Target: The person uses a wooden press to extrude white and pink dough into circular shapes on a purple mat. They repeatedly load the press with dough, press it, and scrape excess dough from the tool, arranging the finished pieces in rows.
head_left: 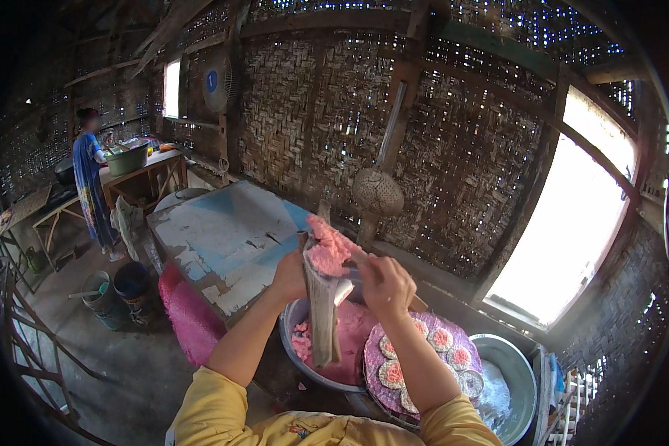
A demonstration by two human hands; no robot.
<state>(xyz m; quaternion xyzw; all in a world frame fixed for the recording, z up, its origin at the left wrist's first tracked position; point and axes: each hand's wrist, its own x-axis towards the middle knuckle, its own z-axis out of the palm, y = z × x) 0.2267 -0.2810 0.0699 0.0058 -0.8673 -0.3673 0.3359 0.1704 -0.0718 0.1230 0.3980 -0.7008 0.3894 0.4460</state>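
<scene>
My left hand (290, 276) is closed round the upper part of a worn, pale wooden tool (323, 320), long and block-like, held over a grey basin. A lump of soft pink dough (329, 249) sits on its top end. My right hand (389, 286) is closed beside that dough, its fingertips at the dough's right edge; what they grip, if anything, I cannot make out. Below, the basin (288, 343) contains more pink dough (355, 327). Under my right forearm lies a round purple woven tray (383, 392) bearing several pale rounds with pink centres (440, 340).
At right stands a metal basin (526, 386) with whitish liquid. A worn blue-white table (234, 230) stands ahead, with a pink sheet (188, 312) at its left edge. Buckets (132, 286) stand on the floor. A person (91, 178) works at a far-left table. A perforated ladle (379, 192) hangs on the wall.
</scene>
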